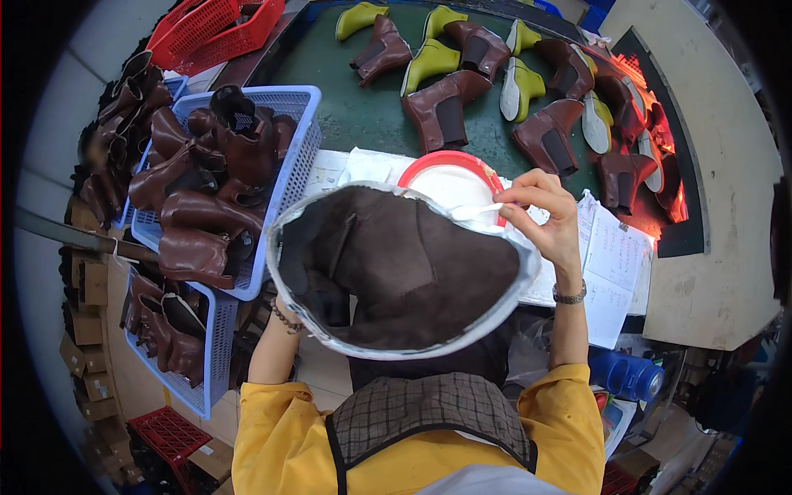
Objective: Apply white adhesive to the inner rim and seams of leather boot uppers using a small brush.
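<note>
A large piece with a dark brown fabric inside and a white rim [396, 256] fills the middle, open side up; it looks like a boot upper, but its outside is hidden. My left forearm runs up beneath its left side, and the hand is hidden behind it. My right hand [543, 216] is closed in a pinch on a small white stick-like tool [478, 211], whose tip lies at the far right part of the rim. Just beyond stands a red-rimmed round dish [460, 161] with white contents, partly covered by the piece.
Blue baskets [307, 165] of brown boots stand at my left, with a red basket [198, 41] farther back. Brown boots [445, 115] and lime-green shoe forms [433, 62] lie on the green table [338, 120]. A red-glowing area [660, 157], written papers [615, 264] and a blue bottle [623, 373] are at right.
</note>
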